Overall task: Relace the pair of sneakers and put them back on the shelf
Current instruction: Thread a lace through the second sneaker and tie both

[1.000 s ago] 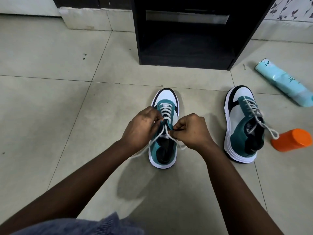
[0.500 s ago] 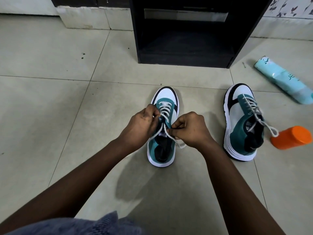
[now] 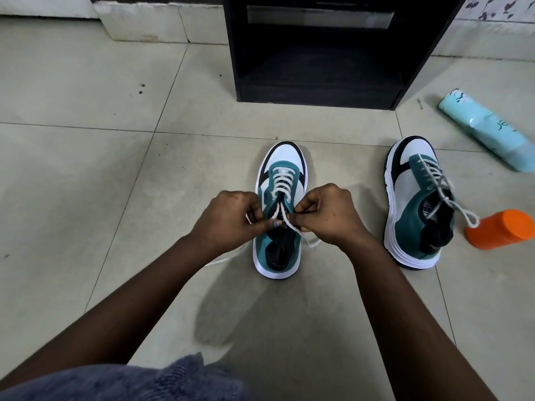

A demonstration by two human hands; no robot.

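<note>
A teal, white and black sneaker (image 3: pixel 282 166) stands on the floor in the middle, toe pointing away from me. Its white lace (image 3: pixel 282 180) runs through the eyelets and crosses near the tongue. My left hand (image 3: pixel 228 218) pinches one lace end on the left side of the shoe. My right hand (image 3: pixel 327 215) pinches the other end on the right; its loose tail trails onto the floor. The second sneaker (image 3: pixel 414 204) lies to the right, tilted on its side, laced, with a lace loop hanging toward an orange container. The dark shelf (image 3: pixel 318 79) stands open at the back.
An orange container (image 3: pixel 500 233) lies on its side right of the second sneaker. A light blue bottle (image 3: pixel 486 131) lies at the far right. The floor is pale tile. A blue-grey cloth (image 3: pixel 130 383) covers my lap at the bottom.
My hands have slid slightly back along the shoe, toward the tongue, drawing the lace ends together. Both sneakers stay where they were.
</note>
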